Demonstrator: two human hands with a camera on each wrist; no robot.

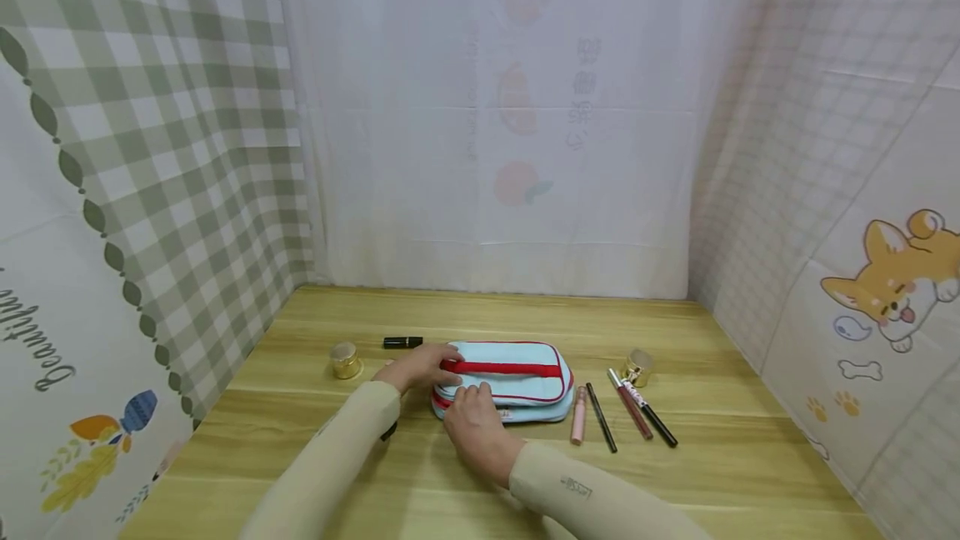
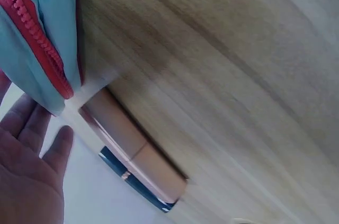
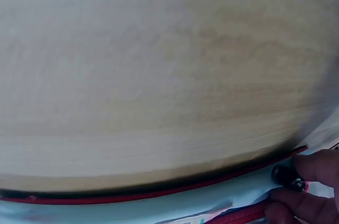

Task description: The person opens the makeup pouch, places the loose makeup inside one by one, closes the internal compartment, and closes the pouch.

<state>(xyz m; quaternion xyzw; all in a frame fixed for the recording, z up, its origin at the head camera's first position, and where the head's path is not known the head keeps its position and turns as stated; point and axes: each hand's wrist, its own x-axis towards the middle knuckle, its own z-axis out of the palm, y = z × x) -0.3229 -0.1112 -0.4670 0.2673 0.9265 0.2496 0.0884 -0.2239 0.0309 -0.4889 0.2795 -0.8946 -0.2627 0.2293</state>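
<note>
A light blue pouch [image 1: 517, 388] with red piping and a red handle strap [image 1: 510, 368] lies on the table. My left hand [image 1: 425, 367] grips its left end, with fingertips on the lid near the strap. In the left wrist view, red zipper teeth [image 2: 39, 30] run along the pouch's end above the fingers. My right hand [image 1: 477, 433] is at the pouch's front left corner. Thumb and fingers there pinch a small black zipper pull [image 3: 287, 176], seen in the right wrist view beside the red zipper [image 3: 241, 215].
Right of the pouch lie a pink tube [image 1: 579, 417], a dark pencil [image 1: 602, 417], more pencils [image 1: 637, 411] and a gold-based jar [image 1: 638, 367]. To the left are another jar [image 1: 345, 360] and a black tube [image 1: 402, 342]. A rose-gold case [image 2: 135, 147] lies near my left hand.
</note>
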